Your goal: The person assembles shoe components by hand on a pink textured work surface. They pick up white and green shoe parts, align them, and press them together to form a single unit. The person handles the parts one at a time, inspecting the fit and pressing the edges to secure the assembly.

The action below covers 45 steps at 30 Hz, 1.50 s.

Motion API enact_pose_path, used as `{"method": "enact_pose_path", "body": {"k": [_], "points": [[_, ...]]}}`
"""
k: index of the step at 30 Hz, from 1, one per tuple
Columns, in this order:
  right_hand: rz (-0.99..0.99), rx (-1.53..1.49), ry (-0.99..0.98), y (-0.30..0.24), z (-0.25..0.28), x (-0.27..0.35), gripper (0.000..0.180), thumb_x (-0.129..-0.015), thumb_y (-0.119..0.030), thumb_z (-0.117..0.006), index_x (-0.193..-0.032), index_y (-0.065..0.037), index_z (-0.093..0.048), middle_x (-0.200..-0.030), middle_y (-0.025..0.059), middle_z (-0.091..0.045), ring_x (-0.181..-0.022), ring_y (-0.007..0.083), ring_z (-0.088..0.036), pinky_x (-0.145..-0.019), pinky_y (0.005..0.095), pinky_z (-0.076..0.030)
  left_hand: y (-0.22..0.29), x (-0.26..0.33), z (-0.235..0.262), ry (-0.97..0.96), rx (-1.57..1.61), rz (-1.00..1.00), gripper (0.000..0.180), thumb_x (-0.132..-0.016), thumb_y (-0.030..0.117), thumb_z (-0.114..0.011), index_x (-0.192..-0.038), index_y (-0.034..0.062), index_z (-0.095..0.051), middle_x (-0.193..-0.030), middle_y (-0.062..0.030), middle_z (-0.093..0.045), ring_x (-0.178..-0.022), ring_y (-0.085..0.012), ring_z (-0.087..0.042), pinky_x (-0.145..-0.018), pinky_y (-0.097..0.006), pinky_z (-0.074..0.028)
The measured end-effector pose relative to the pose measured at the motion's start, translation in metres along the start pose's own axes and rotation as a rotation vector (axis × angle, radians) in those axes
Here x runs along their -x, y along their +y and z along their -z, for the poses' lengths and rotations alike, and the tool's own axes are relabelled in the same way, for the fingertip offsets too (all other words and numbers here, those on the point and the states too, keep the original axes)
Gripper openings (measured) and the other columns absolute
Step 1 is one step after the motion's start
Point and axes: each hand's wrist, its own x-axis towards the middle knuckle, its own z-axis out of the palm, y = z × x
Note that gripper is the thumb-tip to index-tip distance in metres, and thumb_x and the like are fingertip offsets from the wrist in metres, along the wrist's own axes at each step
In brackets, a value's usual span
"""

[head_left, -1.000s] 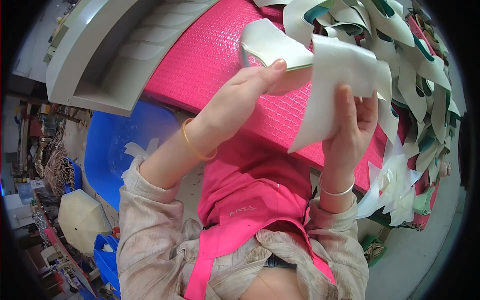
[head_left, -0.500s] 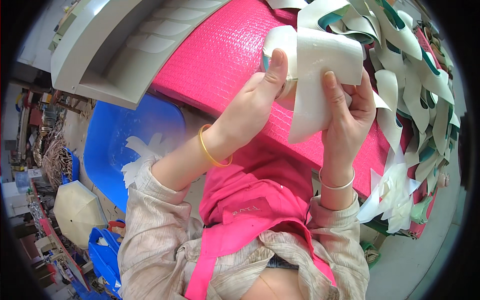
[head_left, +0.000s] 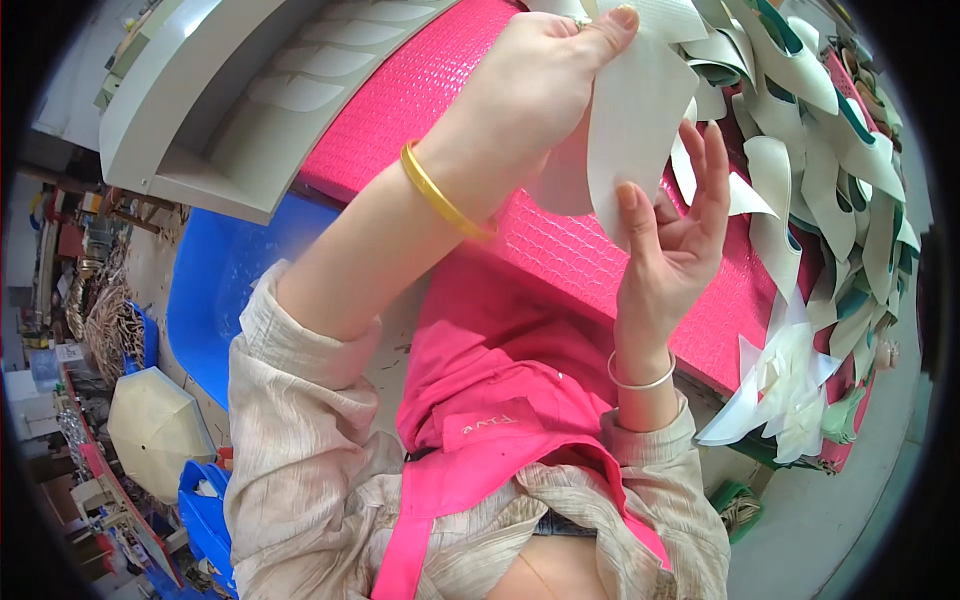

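Pinching the off-white, smooth, curved flat sheet (head_left: 640,120) near its top, the left hand (head_left: 535,95) is clamped on it, thumb over its face. The sheet is held above the bright pink, textured table cover (head_left: 400,115), overlapping a second pale, rounded piece (head_left: 562,185). The right hand (head_left: 670,235) has its fingers spread apart, thumb at the sheet's lower end. Off-white, curved cut pieces (head_left: 828,190) with teal undersides lie heaped to the right; a blue plastic tub (head_left: 200,310) sits at left
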Motion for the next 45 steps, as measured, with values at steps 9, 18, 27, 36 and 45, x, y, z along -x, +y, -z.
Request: {"method": "enact_pose_path", "body": {"k": [9, 18, 27, 36, 45], "points": [[0.046, 0.212, 0.012, 0.022, 0.006, -0.005, 0.064, -0.078, -0.001, -0.063, -0.132, -0.002, -0.030, -0.102, 0.0092, -0.058, -0.077, 0.0095, -0.057, -0.061, 0.0193, -0.045, 0.012, -0.007, -0.011, 0.094, 0.124, 0.127, 0.040, -0.093, 0.034, -0.043, -0.091, -0.0035, -0.059, -0.080, -0.0078, -0.062, -0.068, -0.0113, -0.058, -0.063, -0.025, -0.047], [-0.036, 0.596, -0.058, 0.046, 0.018, -0.009, 0.067, -0.079, -0.003, -0.064, -0.134, -0.005, -0.027, -0.090, 0.0050, -0.061, -0.072, 0.0092, -0.055, -0.066, 0.0212, -0.042, 0.011, -0.021, -0.016, -0.133, -0.562, -0.285, 0.027, -0.084, 0.026, -0.058, -0.087, -0.0011, -0.060, -0.068, -0.0039, -0.059, -0.059, -0.0101, -0.054, -0.057, -0.025, -0.043], [-0.309, -0.248, 0.195, 0.013, 0.062, -0.026, 0.041, -0.073, 0.006, -0.063, -0.111, 0.002, -0.048, -0.099, 0.0094, -0.058, -0.093, 0.0158, -0.053, -0.082, 0.0277, -0.042, -0.100, 0.012, 0.022, -0.312, -0.913, -0.591, 0.019, -0.068, 0.015, -0.069, -0.085, 0.0069, -0.066, -0.083, -0.0115, -0.059, -0.078, -0.0294, -0.056, -0.069, -0.037, -0.045], [-0.348, 0.071, -0.004, 0.026, 0.063, -0.044, 0.022, -0.069, 0.000, -0.070, -0.087, 0.000, -0.058, -0.082, 0.0046, -0.061, -0.077, 0.0109, -0.058, -0.068, 0.0225, -0.047, -0.123, 0.047, 0.039, -0.285, -0.773, -0.240, 0.023, -0.072, 0.014, -0.068, -0.093, 0.0063, -0.066, -0.112, -0.0119, -0.056, -0.110, -0.0280, -0.048, -0.095, -0.036, -0.033], [-0.497, -0.024, -0.024, 0.067, 0.053, -0.026, 0.018, -0.073, -0.002, -0.069, -0.089, 0.000, -0.060, -0.084, 0.0072, -0.064, -0.075, 0.0103, -0.059, -0.069, 0.0222, -0.047, -0.128, 0.068, 0.046, -0.220, -0.588, -0.294, 0.022, -0.076, 0.025, -0.065, -0.088, 0.0064, -0.066, -0.097, -0.0089, -0.061, -0.099, -0.0233, -0.052, -0.099, -0.039, -0.027]]}}
